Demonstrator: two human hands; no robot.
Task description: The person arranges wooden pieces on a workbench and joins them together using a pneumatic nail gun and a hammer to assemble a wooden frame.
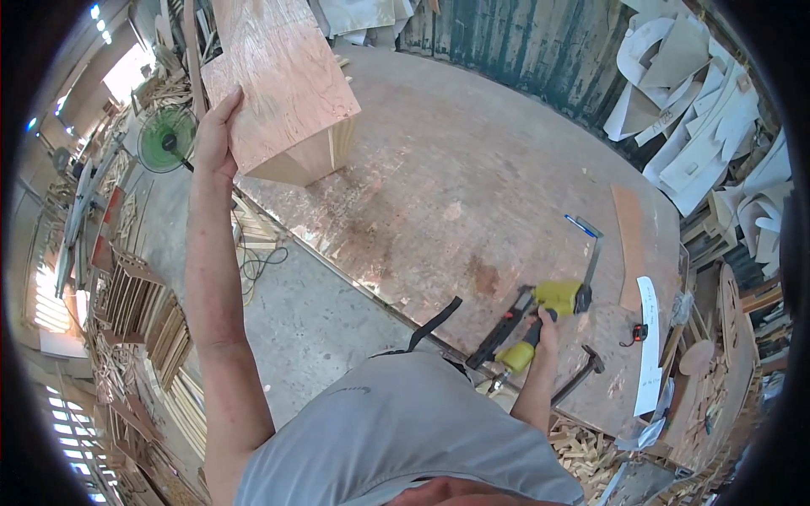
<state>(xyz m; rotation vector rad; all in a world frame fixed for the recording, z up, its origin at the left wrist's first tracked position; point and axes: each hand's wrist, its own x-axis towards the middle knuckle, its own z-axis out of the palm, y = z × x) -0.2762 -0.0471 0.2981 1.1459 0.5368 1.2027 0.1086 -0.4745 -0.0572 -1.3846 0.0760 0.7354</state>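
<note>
My left hand grips the left edge of a plywood box piece at the upper left of the workbench. Its top face is smooth reddish plywood, and lighter wood sides show beneath. The fingers under the panel are hidden. Near the bench's front edge, my right hand is wrapped round the handle of a yellow-green and black nail gun. A hose fitting shows at its lower end. The gun lies low over the bench; I cannot tell whether it touches. Just right of that hand rests a hammer.
The brown workbench also bears a blue pen, a long wood strip, a white marked strip and a small tape measure. A green fan and stacked wood pieces stand left. Paper templates hang at right.
</note>
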